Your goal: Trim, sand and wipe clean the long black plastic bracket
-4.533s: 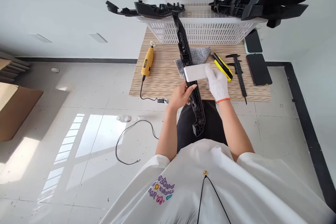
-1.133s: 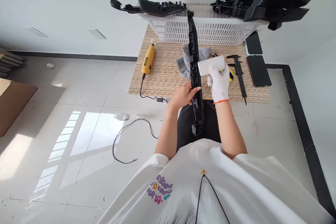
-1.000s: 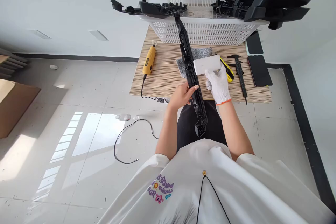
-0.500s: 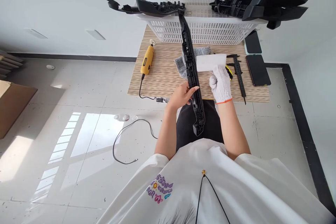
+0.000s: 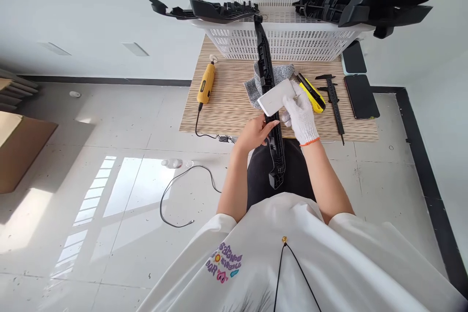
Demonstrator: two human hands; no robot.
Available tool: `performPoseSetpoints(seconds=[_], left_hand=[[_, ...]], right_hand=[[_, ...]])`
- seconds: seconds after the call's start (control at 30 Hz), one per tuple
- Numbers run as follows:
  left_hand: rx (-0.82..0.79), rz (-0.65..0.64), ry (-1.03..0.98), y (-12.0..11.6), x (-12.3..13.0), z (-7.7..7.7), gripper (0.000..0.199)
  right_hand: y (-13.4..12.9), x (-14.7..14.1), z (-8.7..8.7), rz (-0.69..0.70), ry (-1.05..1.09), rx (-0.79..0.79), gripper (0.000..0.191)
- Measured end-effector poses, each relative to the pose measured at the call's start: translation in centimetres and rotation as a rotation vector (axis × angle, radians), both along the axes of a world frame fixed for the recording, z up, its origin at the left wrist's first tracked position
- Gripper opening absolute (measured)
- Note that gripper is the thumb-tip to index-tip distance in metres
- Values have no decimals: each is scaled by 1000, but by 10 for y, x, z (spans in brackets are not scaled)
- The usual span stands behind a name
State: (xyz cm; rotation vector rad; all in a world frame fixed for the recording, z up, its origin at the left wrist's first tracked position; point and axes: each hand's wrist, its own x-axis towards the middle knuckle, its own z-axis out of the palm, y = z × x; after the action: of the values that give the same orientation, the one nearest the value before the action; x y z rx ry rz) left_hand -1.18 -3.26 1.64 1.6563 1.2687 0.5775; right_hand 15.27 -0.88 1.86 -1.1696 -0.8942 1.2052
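A long black part (image 5: 277, 156) is in the bare left hand (image 5: 256, 132), and a white block (image 5: 276, 99) is in the gloved right hand (image 5: 302, 114).

Nearest is the white shirt (image 5: 292, 253), with purple printed letters which are upside down and I cannot read surely. The black part extends from above the lap towards the basket (image 5: 274, 41); the left hand is closed around its middle, thumb on top. The right hand is partly closed, gripping the right end of the block, whose other end is over the black part; whether they touch, I cannot tell. Beyond are the yellow knife (image 5: 310, 92), the grey cloth (image 5: 283, 73) and the yellow power tool (image 5: 206, 84), its dark label too small for reading.
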Motion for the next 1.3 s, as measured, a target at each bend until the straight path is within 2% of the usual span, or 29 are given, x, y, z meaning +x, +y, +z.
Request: performPoseSetpoints(seconds=[0.13,0.23,0.37,0.5,0.6,0.73,0.83,0.97,1.07,1.2,1.3], left_hand=[[-4,-4,6,0,0,1,36],[-1,5,15,0,0,0,37],[9,-2,-1,1,0,-3,36],[0,7,8,1,0,-1,36],[-7,-2,4,0,1,1,36],[7,7,22,0,0,1,37],[12,-5,6,0,0,0,35],[12,19,37,1,1,-2,37],[14,1,7,0,1,-2,35],[8,14,46,0,1,-1,40],[8,10,36,-1,1,0,38]], right_hand=[[1,2,-2,-64,54,15,51],[1,1,-2,22,16,-8,54],[1,-1,-1,-65,69,9,50],[1,-2,-1,26,69,4,52],[1,-3,-1,-67,85,22,44],[1,-4,-1,-15,42,-5,48],[1,-6,0,-108,92,0,45],[0,-7,1,-3,43,-4,52],[0,-8,1,-114,130,18,45],[-1,-9,1,-31,69,1,48],[0,-9,1,-115,82,10,38]])
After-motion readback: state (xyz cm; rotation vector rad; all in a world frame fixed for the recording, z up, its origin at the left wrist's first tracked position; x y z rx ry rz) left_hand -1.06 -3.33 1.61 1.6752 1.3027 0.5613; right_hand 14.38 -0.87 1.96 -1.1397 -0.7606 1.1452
